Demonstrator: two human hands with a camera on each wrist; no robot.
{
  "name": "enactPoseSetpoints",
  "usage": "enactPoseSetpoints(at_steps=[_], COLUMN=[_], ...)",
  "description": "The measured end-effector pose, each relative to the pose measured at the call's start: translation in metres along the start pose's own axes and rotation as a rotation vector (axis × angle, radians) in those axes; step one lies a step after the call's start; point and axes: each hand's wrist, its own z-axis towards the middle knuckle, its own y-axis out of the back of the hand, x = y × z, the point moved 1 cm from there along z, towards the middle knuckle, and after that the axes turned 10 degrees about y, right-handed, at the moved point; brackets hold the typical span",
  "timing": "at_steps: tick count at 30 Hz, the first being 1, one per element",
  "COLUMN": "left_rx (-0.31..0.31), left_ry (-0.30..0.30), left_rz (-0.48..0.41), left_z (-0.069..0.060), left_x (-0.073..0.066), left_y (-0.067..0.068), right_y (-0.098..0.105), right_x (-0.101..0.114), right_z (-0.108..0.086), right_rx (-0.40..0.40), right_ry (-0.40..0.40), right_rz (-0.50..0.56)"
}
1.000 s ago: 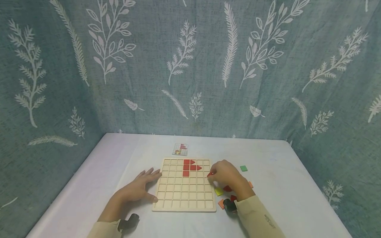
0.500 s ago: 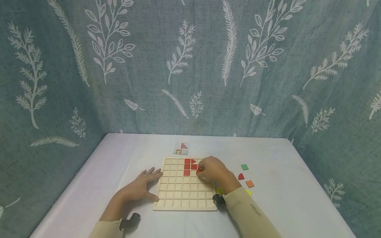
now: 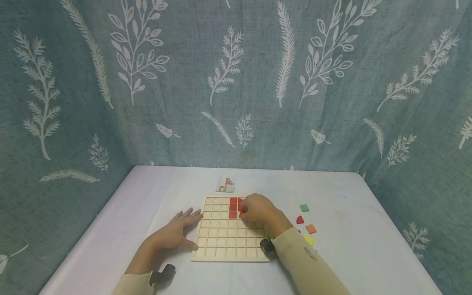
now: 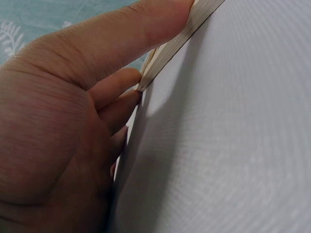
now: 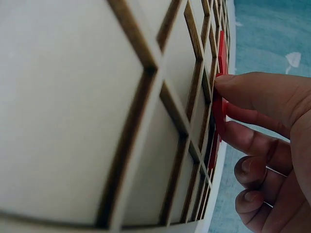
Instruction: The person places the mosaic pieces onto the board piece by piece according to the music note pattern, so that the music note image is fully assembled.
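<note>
Red tile (image 5: 219, 116) sits pinched between the thumb and a finger of a person's right hand (image 3: 257, 208), at about one o'clock from the middle of a gridded wooden board (image 3: 223, 233); whether it has settled into a compartment cannot be told. At nine o'clock, the left hand (image 3: 173, 232) lies with fingers loosely spread, its thumb and fingertips touching the board's edge. More red pieces (image 3: 233, 207) fill cells near twelve o'clock, some of them masked by the right hand. Beyond the board's far edge, also at twelve, lies a small patterned card (image 3: 225, 185). Toward three o'clock, on the white table (image 3: 350, 246), are scattered a green square (image 3: 304, 208), a red quarter-round (image 3: 300, 220), an orange square (image 3: 311, 228) and a yellow piece (image 3: 309, 240), while the right sleeve (image 3: 306, 258) partly screens others nearby. From the right wrist, the camera catches the pinch itself, remaining fingers curled inward, a grip largely concealed overhead. Left-wrist footage shows the thumb against the board's pale side; card and loose pieces appear only from the head.
</note>
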Motion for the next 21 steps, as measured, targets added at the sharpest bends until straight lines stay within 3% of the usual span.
enactPoseSetpoints(at_steps=[5,21], left_rx=[-0.004,-0.007], left_ry=[-0.004,-0.02], left_rz=[-0.007,0.002], left_z=[-0.0009,-0.0016], left_x=[-0.0015,-0.0022], left_y=[-0.0006,0.0002], right_y=[0.0,-0.0034], right_x=[0.0023,0.0079], right_z=[0.0023,0.0019], right_rx=[0.008,-0.02], right_ry=[0.056,0.124], right_rz=[-0.028,-0.059])
